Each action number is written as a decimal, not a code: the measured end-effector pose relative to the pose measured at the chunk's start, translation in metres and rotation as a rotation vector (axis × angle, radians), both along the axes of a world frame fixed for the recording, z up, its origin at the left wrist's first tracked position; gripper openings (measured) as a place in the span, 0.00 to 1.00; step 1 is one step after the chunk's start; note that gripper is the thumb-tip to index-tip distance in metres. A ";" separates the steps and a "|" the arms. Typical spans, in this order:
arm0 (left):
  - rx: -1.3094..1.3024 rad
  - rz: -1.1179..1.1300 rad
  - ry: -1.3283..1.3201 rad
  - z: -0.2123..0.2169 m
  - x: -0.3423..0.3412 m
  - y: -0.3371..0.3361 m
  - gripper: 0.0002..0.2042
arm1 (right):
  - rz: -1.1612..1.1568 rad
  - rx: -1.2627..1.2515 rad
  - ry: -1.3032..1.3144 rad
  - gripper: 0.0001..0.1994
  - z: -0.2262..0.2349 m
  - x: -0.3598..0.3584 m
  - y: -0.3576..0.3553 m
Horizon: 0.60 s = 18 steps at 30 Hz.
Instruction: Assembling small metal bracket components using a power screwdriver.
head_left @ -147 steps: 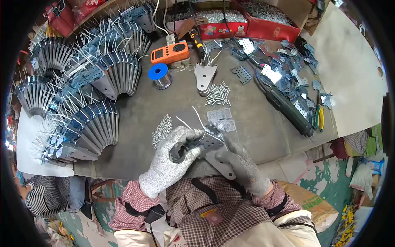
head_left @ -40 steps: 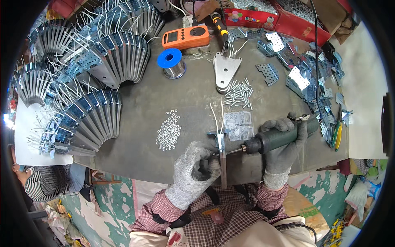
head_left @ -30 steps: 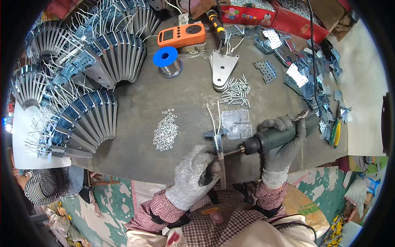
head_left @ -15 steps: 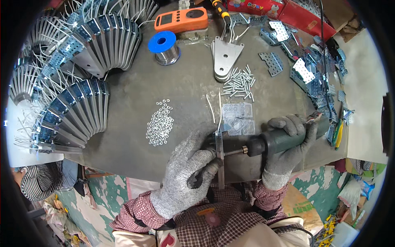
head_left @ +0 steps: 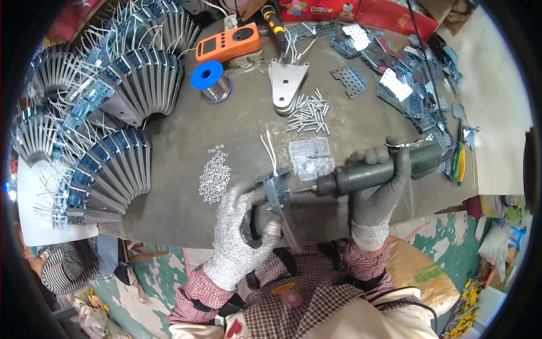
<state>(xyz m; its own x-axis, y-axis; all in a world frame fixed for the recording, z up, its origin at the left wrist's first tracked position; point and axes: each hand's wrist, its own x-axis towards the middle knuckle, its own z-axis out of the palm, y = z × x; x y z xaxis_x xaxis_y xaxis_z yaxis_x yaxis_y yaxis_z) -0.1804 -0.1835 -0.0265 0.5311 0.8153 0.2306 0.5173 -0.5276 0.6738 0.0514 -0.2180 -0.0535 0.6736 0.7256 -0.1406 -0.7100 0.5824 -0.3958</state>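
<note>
My left hand (head_left: 240,226), in a grey work glove, pinches a flat metal bracket assembly (head_left: 276,192) between thumb and fingers. Two white wires (head_left: 270,150) rise from its upper end, and a long grey metal plate (head_left: 291,233) slants down toward my apron. A screw end pokes out on the side by my thumb. Gloved as well, my right hand (head_left: 379,189) is wrapped round a dark green electric screwdriver (head_left: 370,174), held level with its bit toward the bracket assembly. Whether the bit tip touches the assembly I cannot tell.
Small nuts (head_left: 215,176) lie left of the assembly, screws (head_left: 309,113) beyond it, and clear plastic pieces (head_left: 310,158) nearby. A solder spool (head_left: 212,82), orange meter (head_left: 228,43) and stacked grey plates (head_left: 287,85) stand farther back. Finished-looking assemblies (head_left: 132,175) fan out left; perforated blue plates (head_left: 406,85) pile up right.
The bracket assembly has turned and tilted, so more of its face shows. My left fingers have shifted on it. The screwdriver remains in my right hand, and the whole view has moved slightly.
</note>
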 end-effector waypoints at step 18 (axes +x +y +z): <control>-0.034 -0.379 -0.113 0.021 -0.014 0.004 0.17 | 0.035 0.290 0.046 0.18 0.018 -0.003 0.002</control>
